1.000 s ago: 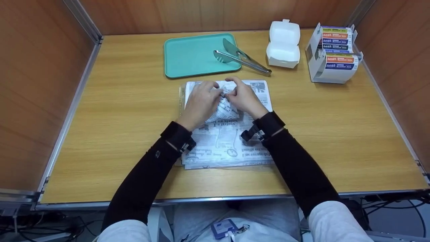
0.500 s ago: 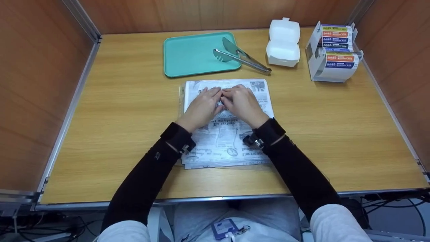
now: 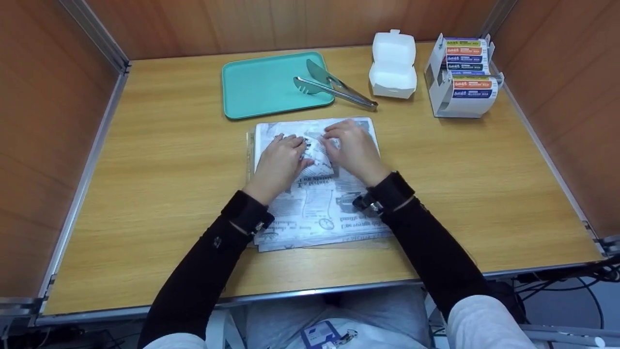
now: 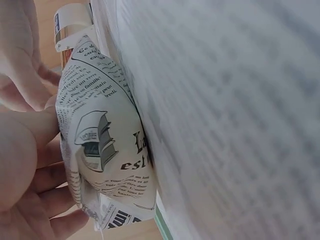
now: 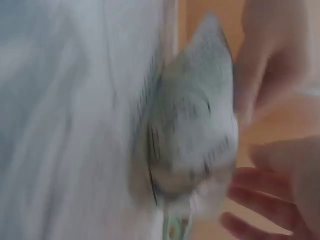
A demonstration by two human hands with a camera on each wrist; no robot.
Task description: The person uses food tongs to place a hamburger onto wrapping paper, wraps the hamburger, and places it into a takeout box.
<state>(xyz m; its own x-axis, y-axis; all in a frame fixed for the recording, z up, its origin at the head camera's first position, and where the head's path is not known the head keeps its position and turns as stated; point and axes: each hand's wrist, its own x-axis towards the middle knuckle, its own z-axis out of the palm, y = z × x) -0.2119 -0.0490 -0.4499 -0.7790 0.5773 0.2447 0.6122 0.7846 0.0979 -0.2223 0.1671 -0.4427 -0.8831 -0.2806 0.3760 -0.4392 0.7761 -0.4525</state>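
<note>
A small bundle wrapped in newspaper-print paper (image 3: 320, 160) lies on a stack of matching printed wrapping sheets (image 3: 315, 213). My left hand (image 3: 281, 162) rests on the bundle's left side, fingers over its top. In the left wrist view the thumb and fingers of that hand lie along the folded paper (image 4: 100, 130). My right hand (image 3: 356, 152) is at the bundle's right side with fingers loosely bent; the right wrist view shows its fingers (image 5: 267, 192) spread close beside the wrap, pinching nothing. What the paper encloses is hidden.
Behind the sheets lies a green tray (image 3: 261, 92) with metal tongs (image 3: 339, 89) across its right edge. An open white foam box (image 3: 395, 65) stands at the back right, beside a dispenser with rolls of coloured labels (image 3: 465, 80). Wooden panels (image 3: 290, 24) enclose the table.
Both hands were together over the top of the bundle; now they have parted, the right hand shifting to the right and exposing more of the wrap. The head view has shifted slightly.
</note>
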